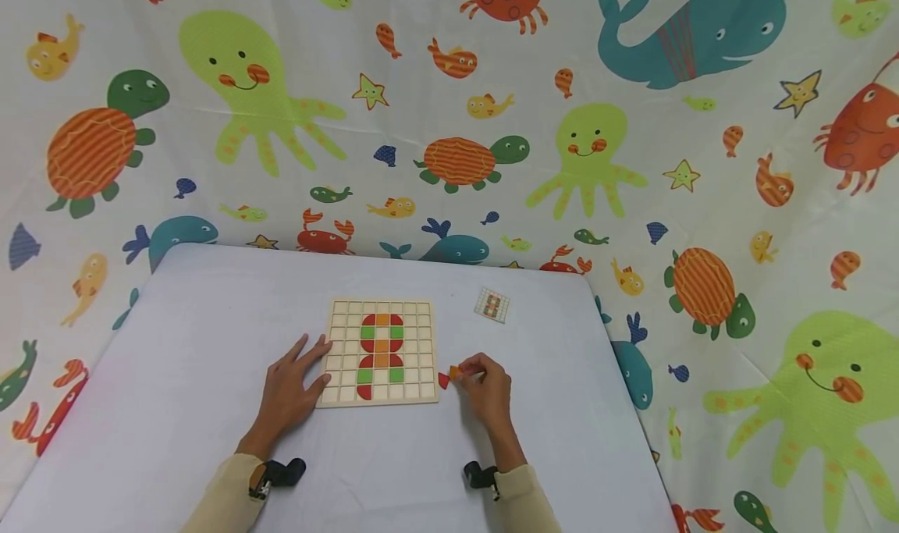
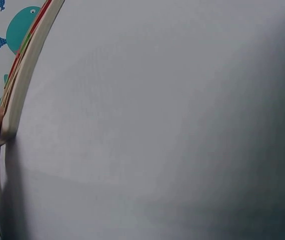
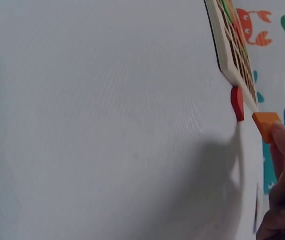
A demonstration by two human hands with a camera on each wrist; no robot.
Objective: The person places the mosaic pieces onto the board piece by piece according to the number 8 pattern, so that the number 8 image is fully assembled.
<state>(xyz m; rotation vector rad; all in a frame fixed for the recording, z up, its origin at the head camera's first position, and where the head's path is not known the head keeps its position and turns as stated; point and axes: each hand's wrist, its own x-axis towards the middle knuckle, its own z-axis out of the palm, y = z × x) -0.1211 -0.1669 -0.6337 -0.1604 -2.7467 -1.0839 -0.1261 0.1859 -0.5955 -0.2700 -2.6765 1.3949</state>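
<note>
A wooden grid board (image 1: 414, 402) lies on the white table, with red quarter-round, green square and orange square tiles set in its middle columns. My left hand (image 1: 286, 389) rests at the board's left side, fingers spread and fairly straight, fingertips touching its edge. To the right of the board, my right hand (image 1: 488, 389) pinches an orange square tile (image 3: 265, 125) between thumb and finger, just above the tabletop. Close by, a red quarter-round tile (image 3: 238, 103) lies next to the board's lower right edge. The lower fingers of the right hand are curled in.
A small pattern card (image 1: 492, 305) with a printed grid lies on the table (image 1: 382, 470) beyond the right hand. Behind the table hangs a cloth (image 1: 435, 229) printed with sea animals. Both wrists carry black cameras.
</note>
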